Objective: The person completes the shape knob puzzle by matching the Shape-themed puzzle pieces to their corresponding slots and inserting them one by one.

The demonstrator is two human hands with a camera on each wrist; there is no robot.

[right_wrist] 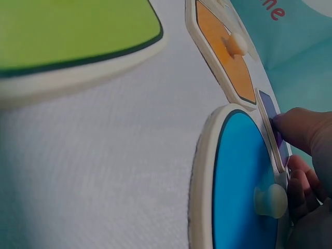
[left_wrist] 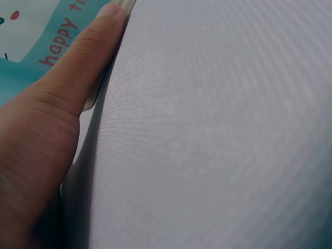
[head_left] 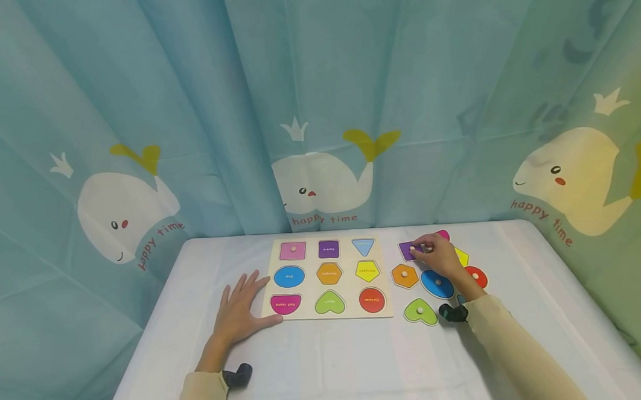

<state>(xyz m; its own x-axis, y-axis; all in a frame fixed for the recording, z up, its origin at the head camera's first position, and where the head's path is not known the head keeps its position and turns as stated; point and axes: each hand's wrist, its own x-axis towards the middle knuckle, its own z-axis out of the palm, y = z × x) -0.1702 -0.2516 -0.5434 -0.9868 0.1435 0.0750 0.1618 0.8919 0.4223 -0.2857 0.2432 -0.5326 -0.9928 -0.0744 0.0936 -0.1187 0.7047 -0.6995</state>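
A cream puzzle board (head_left: 310,289) with several coloured shapes lies flat on the table. The left hand (head_left: 238,312) rests at its left edge, fingers spread and the thumb at the near corner; in the left wrist view the thumb (left_wrist: 85,62) runs along the edge. To the right of the board, the right hand (head_left: 442,257) pinches a purple square piece (head_left: 405,253) near its white knob. A pink rectangle piece (head_left: 286,251) with a knob sits in the board's far left place. The right wrist view shows the right thumb (right_wrist: 301,124) against the purple piece.
Loose knobbed pieces lie around the right hand: an orange hexagon (head_left: 399,277), a blue oval (head_left: 432,286), a green heart (head_left: 413,312), a red circle (head_left: 478,274) and a yellow piece (head_left: 462,256). A magenta piece (head_left: 444,235) is partly hidden. Behind the table hangs a whale-print curtain (head_left: 429,97).
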